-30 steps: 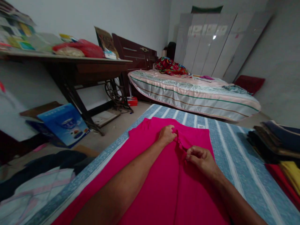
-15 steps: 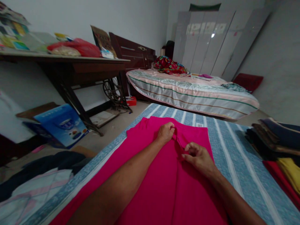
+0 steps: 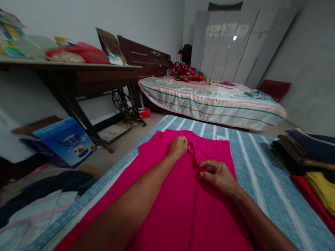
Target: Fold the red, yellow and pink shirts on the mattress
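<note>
A bright pink shirt (image 3: 167, 209) lies spread on a blue and white striped cover, with an open front slit running toward me. My left hand (image 3: 179, 146) is closed on the fabric at the top left side of the slit. Lower on the slit's right edge, my right hand (image 3: 218, 174) pinches the cloth between thumb and fingers. A small pale spot shows at the top of the slit between the hands.
Folded dark clothes (image 3: 305, 150) are stacked on the right of the striped cover (image 3: 255, 167), with yellow and red cloths (image 3: 320, 188) nearer me. A sewing machine table (image 3: 86, 66) stands left. Beyond is a bed (image 3: 209, 101); a blue box (image 3: 66, 141) and clothes (image 3: 42, 209) lie at lower left.
My left hand has shifted slightly left and turned knuckles-up, closing tighter on the slit's edge. The slit's upper part lies flatter. My right hand has barely moved; the view has shifted a little.
</note>
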Demonstrator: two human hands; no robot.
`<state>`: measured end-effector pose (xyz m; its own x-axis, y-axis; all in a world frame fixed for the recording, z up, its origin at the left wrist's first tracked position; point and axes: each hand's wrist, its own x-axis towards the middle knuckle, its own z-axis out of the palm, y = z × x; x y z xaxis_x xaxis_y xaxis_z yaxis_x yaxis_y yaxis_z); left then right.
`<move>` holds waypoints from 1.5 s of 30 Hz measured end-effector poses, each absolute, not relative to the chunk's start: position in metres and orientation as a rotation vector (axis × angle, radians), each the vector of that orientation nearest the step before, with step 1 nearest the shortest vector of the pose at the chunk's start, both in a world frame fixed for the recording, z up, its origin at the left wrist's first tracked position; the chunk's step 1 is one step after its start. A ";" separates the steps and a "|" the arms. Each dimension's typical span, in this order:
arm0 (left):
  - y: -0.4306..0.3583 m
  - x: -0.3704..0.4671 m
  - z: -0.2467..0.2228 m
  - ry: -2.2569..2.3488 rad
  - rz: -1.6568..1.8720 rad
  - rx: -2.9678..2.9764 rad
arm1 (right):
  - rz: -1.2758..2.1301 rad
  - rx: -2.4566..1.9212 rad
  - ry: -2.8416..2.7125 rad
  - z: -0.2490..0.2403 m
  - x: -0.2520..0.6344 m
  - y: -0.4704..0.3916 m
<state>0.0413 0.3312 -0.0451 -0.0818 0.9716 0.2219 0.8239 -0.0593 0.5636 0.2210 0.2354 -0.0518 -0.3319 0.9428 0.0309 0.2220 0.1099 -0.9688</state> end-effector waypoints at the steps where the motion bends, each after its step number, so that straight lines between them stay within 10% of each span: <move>1: 0.330 0.042 -0.044 1.978 0.849 1.928 | 1.262 -1.153 -1.679 -0.052 0.221 0.235; 45: 0.331 0.041 -0.047 1.847 0.747 1.973 | 1.257 -1.087 -1.601 -0.054 0.218 0.234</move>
<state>0.0408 0.3313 -0.0466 0.0183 0.9891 0.1460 0.8126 -0.0998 0.5742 0.2178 0.2344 -0.0536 -0.3010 0.9498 0.0847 0.1428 0.1327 -0.9808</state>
